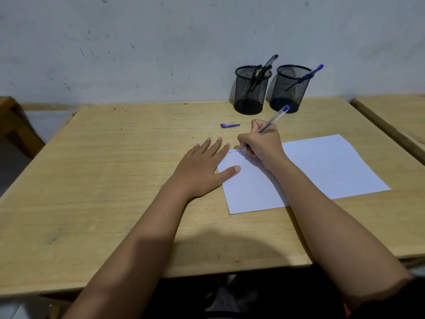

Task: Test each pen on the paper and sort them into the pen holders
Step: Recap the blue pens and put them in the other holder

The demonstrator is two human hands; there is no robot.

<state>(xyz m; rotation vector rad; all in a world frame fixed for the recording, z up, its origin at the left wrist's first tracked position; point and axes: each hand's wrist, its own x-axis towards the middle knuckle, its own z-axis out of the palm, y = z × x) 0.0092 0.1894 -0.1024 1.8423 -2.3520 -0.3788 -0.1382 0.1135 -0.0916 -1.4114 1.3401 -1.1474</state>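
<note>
Nearest the camera, the white sheet of paper (322, 171) lay flat on the wooden desk (115, 180), its left edge pinned by the left hand (202, 166), which rested palm down with fingers spread and gripped nothing, most likely to keep the sheet from sliding under the pen. Just beyond, the right hand (259, 143) was clenched in a writing grip around a clear ballpoint pen (269, 123) with a blue end plug, its tip touching the sheet's far left corner beside faint blue scribbles (232, 151). Its blue cap (230, 125) lay apart on the desk, set aside so the tip could write. Against the wall stood two black mesh pen holders: the left holder (250, 93) kept dark pens, the right holder (289, 90) one blue pen (308, 74), suggesting sorting well underway.
</note>
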